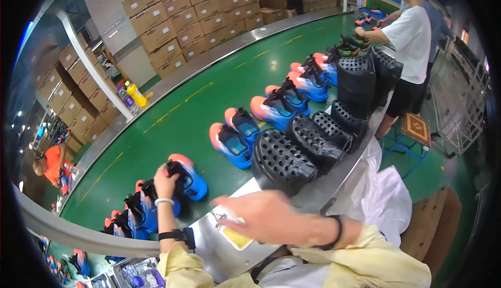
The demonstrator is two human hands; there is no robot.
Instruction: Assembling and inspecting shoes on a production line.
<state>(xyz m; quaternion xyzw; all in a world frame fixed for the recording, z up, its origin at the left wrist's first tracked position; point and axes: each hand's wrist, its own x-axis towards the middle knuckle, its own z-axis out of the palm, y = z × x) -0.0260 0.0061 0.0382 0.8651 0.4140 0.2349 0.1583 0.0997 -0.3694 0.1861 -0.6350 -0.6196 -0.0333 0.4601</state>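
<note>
At the near left of the green conveyor belt, my left hand [165,186] grips the collar of a blue and coral sneaker [193,186] with a black lining. My right hand [261,215] is smeared by motion above the metal ledge [255,256], so its fingers cannot be made out. Below it lies a yellow card [237,237], and a small silvery item [221,218] shows by its fingertips. More sneakers of the same colours [233,144] stand in pairs along the belt. Large black perforated clog-shaped pieces [284,155] line the ledge to the right.
A person in a white shirt [412,32] works farther up the belt [172,113]. Stacked cartons [193,16] and a yellow bottle [135,95] are beyond it. White plastic sheeting [383,196], an open carton [430,230] and a stool [415,131] stand at the right.
</note>
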